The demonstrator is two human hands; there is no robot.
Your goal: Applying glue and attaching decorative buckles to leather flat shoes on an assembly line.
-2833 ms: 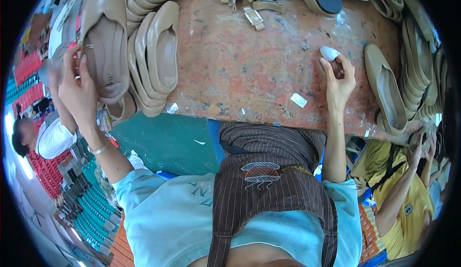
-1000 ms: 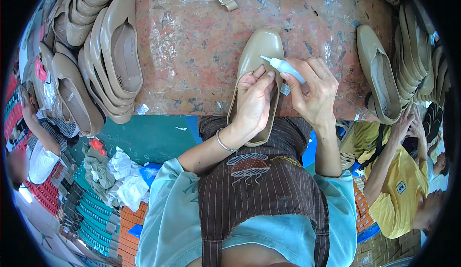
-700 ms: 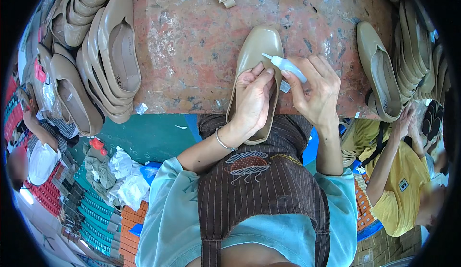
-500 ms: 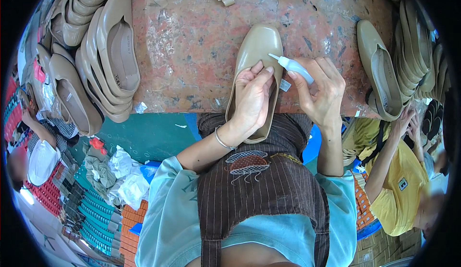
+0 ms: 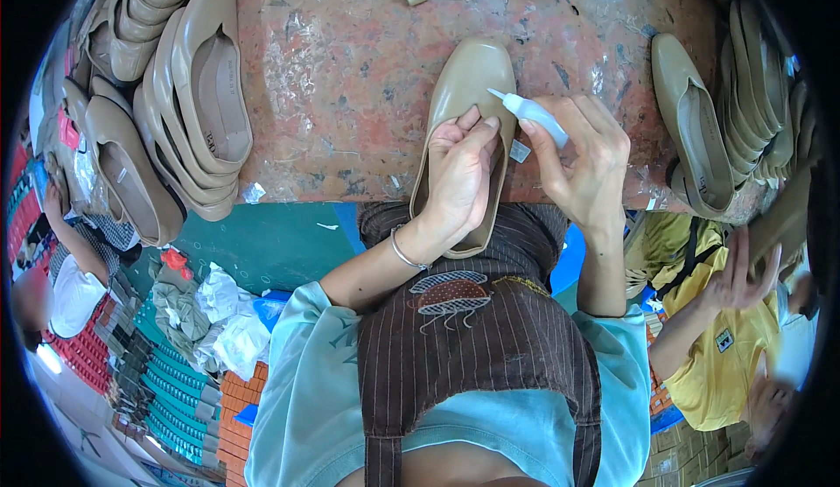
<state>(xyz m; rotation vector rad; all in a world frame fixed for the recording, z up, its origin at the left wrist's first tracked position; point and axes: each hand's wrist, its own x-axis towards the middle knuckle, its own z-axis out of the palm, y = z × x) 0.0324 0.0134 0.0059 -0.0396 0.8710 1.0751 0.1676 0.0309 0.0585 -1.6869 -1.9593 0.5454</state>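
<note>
The beige flat shoe (image 5: 464,93) under the left hand (image 5: 459,176) looks like smooth leather or imitation leather with a soft sheen. The small white glue bottle (image 5: 535,116) in the right hand (image 5: 582,168) is glossy plastic. The workbench top (image 5: 350,84) beneath the shoe is rough, worn and blotched reddish, with pale dried smears. Left of the shoe, the stacked beige shoes (image 5: 197,102) show the same smooth finish with matt insoles. The striped brown apron (image 5: 477,347) is matt cloth. The thin bracelet (image 5: 402,252) looks metallic.

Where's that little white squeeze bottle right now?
In the head view, the white squeeze bottle sits in the right hand, right of centre, its nozzle aimed at the beige shoe under the left hand.
</note>
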